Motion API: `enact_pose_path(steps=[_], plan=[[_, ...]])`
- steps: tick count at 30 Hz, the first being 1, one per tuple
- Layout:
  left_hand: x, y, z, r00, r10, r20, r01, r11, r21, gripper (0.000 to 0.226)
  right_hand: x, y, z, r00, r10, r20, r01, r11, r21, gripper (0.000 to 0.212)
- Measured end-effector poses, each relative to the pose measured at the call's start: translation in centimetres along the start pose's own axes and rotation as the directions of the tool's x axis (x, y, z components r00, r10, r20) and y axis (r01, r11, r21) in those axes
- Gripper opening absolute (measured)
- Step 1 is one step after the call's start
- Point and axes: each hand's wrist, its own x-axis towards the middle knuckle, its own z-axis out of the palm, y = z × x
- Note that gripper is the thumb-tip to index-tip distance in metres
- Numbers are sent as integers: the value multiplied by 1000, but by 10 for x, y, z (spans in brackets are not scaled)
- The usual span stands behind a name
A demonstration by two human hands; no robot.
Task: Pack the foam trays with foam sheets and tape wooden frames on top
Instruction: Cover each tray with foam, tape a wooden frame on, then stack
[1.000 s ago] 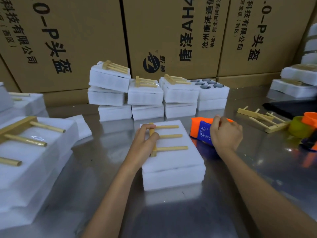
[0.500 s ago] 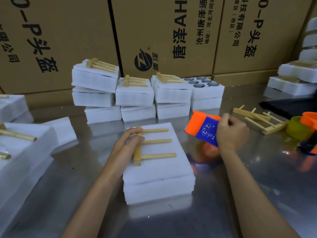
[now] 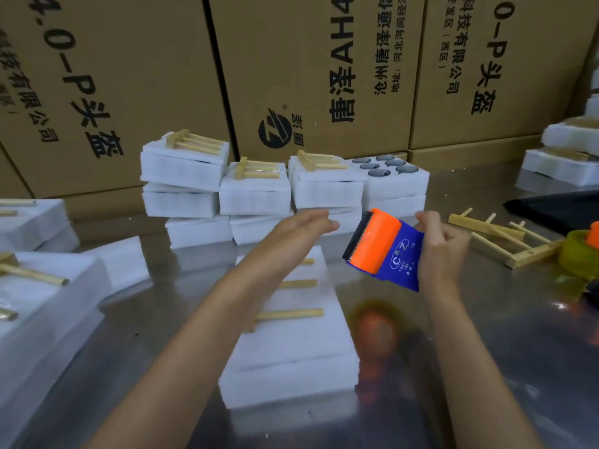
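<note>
Head view: white foam tray (image 3: 288,358) at table (image 3: 486,367) centre, foam sheet on top, wooden frame (image 3: 291,314) with three pegs lying flat on it. Left hand (image 3: 301,230) raised above frame, fingers straight, holding nothing. Right hand (image 3: 442,247) curled round orange-blue tape dispenser (image 3: 384,251), lifted off table.

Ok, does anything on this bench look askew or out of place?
Mostly tidy. The top foam pack on the back-left stack sits tilted and skewed over the packs beneath it. Two spare wooden frames lie loosely crossed on the metal table at right. The tape dispenser is in the right hand.
</note>
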Motion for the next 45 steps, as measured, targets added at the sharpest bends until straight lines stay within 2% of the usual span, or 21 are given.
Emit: enact_pose_path(steps=[3,6,10,14,16,18,21,23,25,27,29,30,34,38,45], plan=[[16,14,20,983,-53,173,78,987,-140,33,-2,1,-2,999,-42,-12,42,999,-34,44],[21,22,28,977,-51,207,98,971,-220,29,1,4,-6,997,-15,-69,13,999,-36,46],[22,28,35,985,-28,167,50,991,-127,25,2,8,-9,995,40,-92,-40,999,-1,44],[24,32,34,996,-33,81,48,980,-192,28,1,6,-10,985,145,-88,-133,983,128,38],[30,27,36,999,-51,-11,50,997,-64,29,2,2,-10,978,200,-64,-181,957,227,37],[34,21,41,993,-115,23,114,992,62,31,3,-2,-9,964,261,-38,-236,918,318,37],[33,13,51,972,-185,144,181,983,42,21,6,-4,-11,943,334,9,-309,861,404,31],[32,9,55,988,-112,108,111,994,17,25,7,-5,-13,929,368,34,-345,830,438,23],[28,7,59,1000,8,23,-10,997,80,22,7,-6,-13,915,399,64,-378,792,479,25],[26,6,63,991,130,-42,-117,966,229,26,8,-8,-13,916,398,54,-374,797,475,33],[25,6,66,977,201,-77,-156,909,387,35,8,-10,-12,922,386,34,-358,814,458,35],[24,7,67,971,221,-96,-164,898,409,37,7,-10,-12,921,388,39,-362,813,456,35],[24,10,65,933,274,-233,-204,937,285,23,6,-8,-14,917,391,78,-382,805,454,34],[26,11,60,907,261,-329,-185,952,245,16,5,-8,-13,930,362,66,-353,824,443,25],[34,17,45,972,114,-205,-65,970,233,12,3,-8,-13,918,376,129,-395,831,392,23]])
